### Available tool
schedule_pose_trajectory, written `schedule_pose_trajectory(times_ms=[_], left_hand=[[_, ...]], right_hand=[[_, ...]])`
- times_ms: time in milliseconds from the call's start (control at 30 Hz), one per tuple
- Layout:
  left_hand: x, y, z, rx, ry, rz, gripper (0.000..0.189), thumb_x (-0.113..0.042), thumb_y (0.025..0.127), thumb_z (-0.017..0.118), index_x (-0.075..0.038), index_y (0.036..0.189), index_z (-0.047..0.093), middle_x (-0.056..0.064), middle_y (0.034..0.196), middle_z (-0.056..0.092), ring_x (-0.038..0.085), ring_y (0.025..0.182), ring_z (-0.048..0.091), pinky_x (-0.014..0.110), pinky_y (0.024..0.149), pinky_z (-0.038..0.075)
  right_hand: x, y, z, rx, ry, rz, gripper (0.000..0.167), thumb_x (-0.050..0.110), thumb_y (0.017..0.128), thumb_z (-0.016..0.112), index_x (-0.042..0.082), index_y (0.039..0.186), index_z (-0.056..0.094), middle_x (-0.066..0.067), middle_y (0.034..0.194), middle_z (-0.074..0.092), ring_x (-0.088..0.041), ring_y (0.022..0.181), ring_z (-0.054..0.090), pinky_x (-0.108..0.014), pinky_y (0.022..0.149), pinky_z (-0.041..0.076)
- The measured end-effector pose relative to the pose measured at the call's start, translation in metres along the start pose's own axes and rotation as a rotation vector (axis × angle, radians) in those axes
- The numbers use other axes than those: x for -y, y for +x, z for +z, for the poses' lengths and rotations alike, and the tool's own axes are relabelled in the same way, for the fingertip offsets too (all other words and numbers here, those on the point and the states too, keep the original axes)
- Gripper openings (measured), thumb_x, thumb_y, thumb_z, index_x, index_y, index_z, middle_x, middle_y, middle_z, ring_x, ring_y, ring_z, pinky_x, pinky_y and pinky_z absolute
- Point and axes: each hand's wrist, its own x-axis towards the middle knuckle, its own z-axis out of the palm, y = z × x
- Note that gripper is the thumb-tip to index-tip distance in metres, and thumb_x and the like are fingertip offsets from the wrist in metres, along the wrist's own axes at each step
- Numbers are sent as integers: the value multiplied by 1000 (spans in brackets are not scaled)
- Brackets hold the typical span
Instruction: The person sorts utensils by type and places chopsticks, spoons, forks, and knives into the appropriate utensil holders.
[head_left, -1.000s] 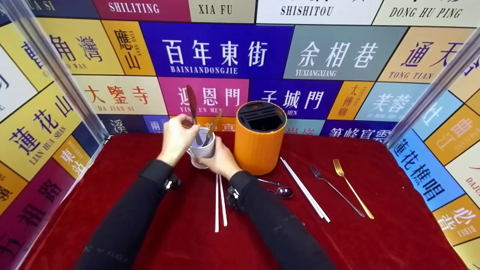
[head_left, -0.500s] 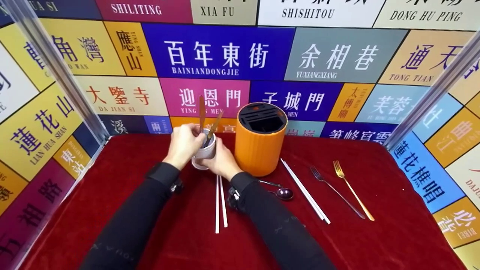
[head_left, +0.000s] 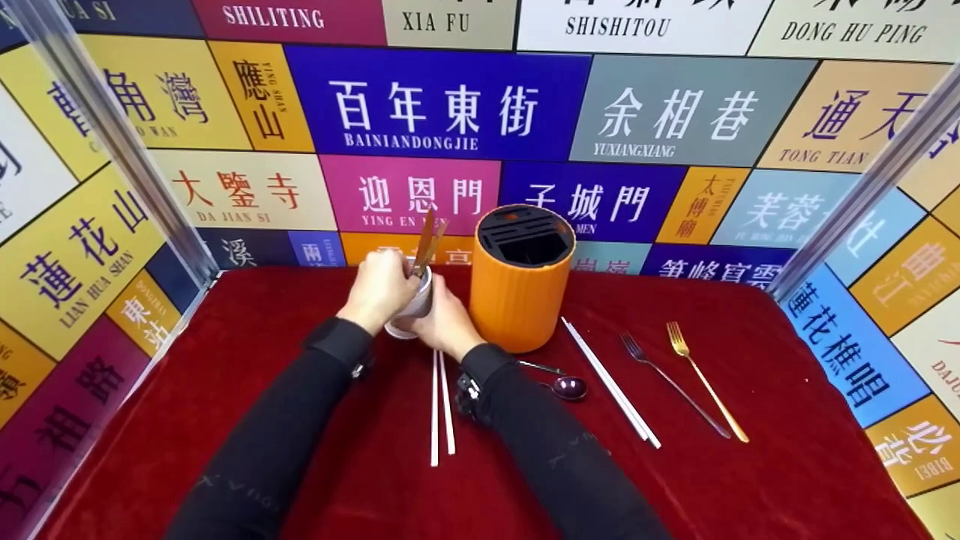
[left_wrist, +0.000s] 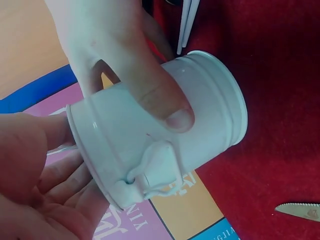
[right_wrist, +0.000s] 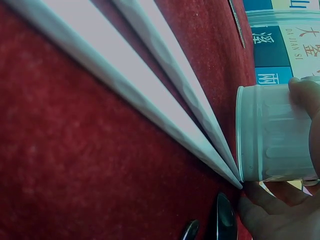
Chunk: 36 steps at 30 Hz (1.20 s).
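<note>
A small white metal pail (head_left: 415,301) with a side ear stands tilted at the table's back. My right hand (head_left: 448,319) grips it round the side, thumb along its wall in the left wrist view. Two table knives rise out of it, the blade of one knife (head_left: 425,244) beside the blade of the other knife (head_left: 442,229). At the mouth, my left hand (head_left: 384,283) holds the nearer knife low down, its fingertips partly hidden. Behind the rim in the left wrist view show the left fingers (left_wrist: 75,187).
Right of the pail is an orange holder (head_left: 517,300) with a black slotted top. White chopsticks (head_left: 435,412), a dark spoon (head_left: 568,387), more chopsticks (head_left: 611,386), a dark fork (head_left: 679,386) and a gold fork (head_left: 709,382) lie on red cloth. A serrated blade (left_wrist: 302,211) shows beside the pail.
My left hand has moved right and down over the pail's mouth. The knife it holds has sunk lower and swung right, close against the other one. My right hand keeps its grip.
</note>
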Motion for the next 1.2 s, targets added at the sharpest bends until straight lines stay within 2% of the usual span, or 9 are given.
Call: schedule_pose_trajectory(times_ms=[167, 267, 400, 533, 667, 800, 933, 1067, 1200], left_hand=[[-3, 2, 4, 24, 47, 4, 23, -14, 94, 79, 6, 84, 78, 31, 107, 75, 53, 103, 74, 61, 93, 63], [-4, 4, 4, 51, 70, -12, 23, -14, 94, 77, 8, 91, 77, 33, 112, 73, 54, 106, 74, 62, 96, 63], [-6, 5, 2, 84, 76, -42, 19, -10, 94, 74, 8, 98, 76, 33, 115, 73, 54, 106, 75, 61, 95, 64], [-6, 5, -1, 57, 56, -41, 15, -9, 95, 72, 4, 92, 80, 30, 107, 77, 51, 99, 77, 59, 88, 65], [-5, 5, -9, -21, 28, -9, 18, -13, 99, 73, -1, 91, 85, 24, 95, 82, 47, 90, 78, 56, 81, 65], [-2, 2, -20, -65, -3, 7, 18, -14, 100, 74, -1, 103, 87, 22, 100, 84, 45, 93, 80, 55, 84, 66], [3, -3, -30, -63, -23, 12, 21, -14, 101, 74, 0, 110, 86, 22, 107, 84, 43, 99, 81, 54, 88, 66], [12, -12, -40, -38, -18, 17, 19, -13, 100, 73, 0, 106, 86, 22, 104, 84, 42, 94, 80, 53, 84, 65], [21, -22, -50, 11, -11, -7, 20, -13, 99, 72, 2, 104, 85, 23, 102, 84, 41, 90, 79, 52, 84, 65]], right_hand=[[0, -1, -2, 5, 6, 8, 102, 45, 84, 93, 11, 163, 40, -14, 155, 65, -30, 138, 67, -39, 122, 51], [0, -1, -2, 7, 9, 8, 101, 43, 84, 93, 11, 163, 40, -14, 155, 66, -30, 138, 67, -38, 122, 51], [1, -2, -2, 1, 10, 6, 100, 41, 84, 93, 11, 163, 41, -14, 155, 66, -31, 138, 67, -38, 122, 51], [1, -2, -2, 1, 11, 2, 101, 42, 84, 94, 10, 163, 40, -15, 154, 66, -31, 138, 67, -38, 122, 51], [2, -2, -1, -2, 21, 6, 102, 42, 85, 95, 9, 164, 39, -15, 153, 67, -31, 136, 67, -39, 121, 52], [2, -2, 0, -6, 16, 14, 103, 42, 85, 94, 9, 165, 38, -16, 152, 67, -31, 136, 67, -39, 120, 52], [1, 0, 1, -5, 10, 31, 104, 42, 86, 94, 9, 166, 37, -16, 154, 65, -31, 138, 66, -40, 121, 51], [1, 0, 2, 1, 8, 54, 106, 44, 86, 94, 10, 167, 35, -16, 155, 65, -32, 139, 66, -40, 122, 51], [0, 0, 3, 4, 9, 70, 111, 46, 85, 95, 12, 169, 33, -15, 156, 64, -30, 140, 65, -40, 122, 51]])
